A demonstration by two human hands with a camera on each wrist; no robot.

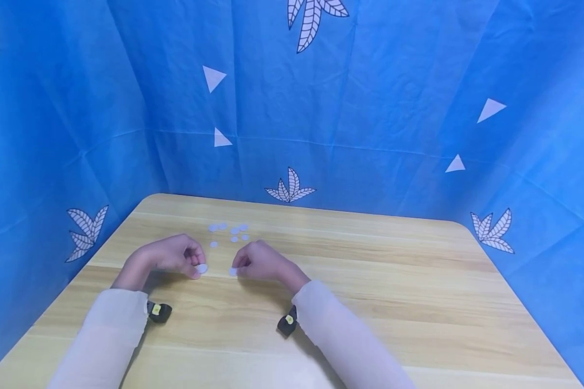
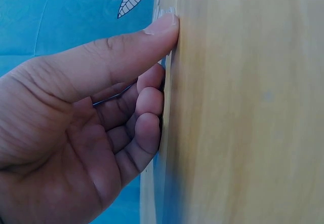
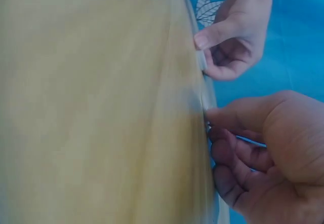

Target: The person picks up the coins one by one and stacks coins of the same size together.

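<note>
On the left part of the wooden table [image 1: 379,281], the left hand [image 1: 177,256] pinches a small white disc [image 1: 201,268] between thumb and fingers. In the right wrist view, that white disc [image 3: 201,60] stands tilted at the left hand's fingertips. The right hand [image 1: 263,262] faces it a short way to the right, thumb and fingertips low at the tabletop on another white disc [image 1: 233,272]. Most of this second disc is hidden by the fingers. The left wrist view shows the left hand [image 2: 101,112] with its other fingers curled beside the table surface.
Beyond the hands lies a loose group of several white discs [image 1: 235,230], some larger, some smaller. One small disc [image 1: 214,244] sits nearest the left hand. A blue curtain [image 1: 394,97] with leaf and triangle prints hangs round the table's back and sides.
</note>
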